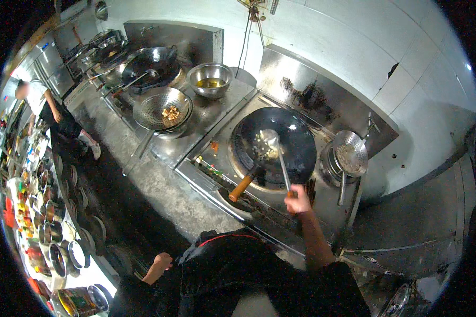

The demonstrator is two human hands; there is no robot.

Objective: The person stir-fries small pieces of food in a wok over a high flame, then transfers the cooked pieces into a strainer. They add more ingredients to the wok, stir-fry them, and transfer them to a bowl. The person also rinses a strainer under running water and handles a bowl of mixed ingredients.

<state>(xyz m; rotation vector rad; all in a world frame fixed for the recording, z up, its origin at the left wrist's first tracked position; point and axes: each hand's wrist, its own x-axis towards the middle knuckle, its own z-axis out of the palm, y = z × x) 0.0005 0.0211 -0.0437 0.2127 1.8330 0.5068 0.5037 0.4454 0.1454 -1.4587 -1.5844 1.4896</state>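
Note:
A long-handled metal ladle (pixel 283 164) is gripped by its wooden end in my right hand (pixel 298 200). Its bowl rests among pale chopped pieces (pixel 261 152) in a dark wok (pixel 295 146) on the stove. The wok's wooden handle (pixel 241 188) points towards me, with no hand on it. My left hand (pixel 162 262) hangs by my body, away from the stove, its fingers curled; nothing is visible in it. Right of the wok, a small perforated strainer (pixel 351 152) holding pale bits lies over a metal pot.
Left on the steel counter, a large perforated strainer (pixel 144 111) holds browned pieces (pixel 170 113); a steel bowl (pixel 210 89) contains yellowish liquid. Another wok (pixel 162 59) stands behind. A person (pixel 43 99) stands far left beside a long table bearing several containers (pixel 53 232).

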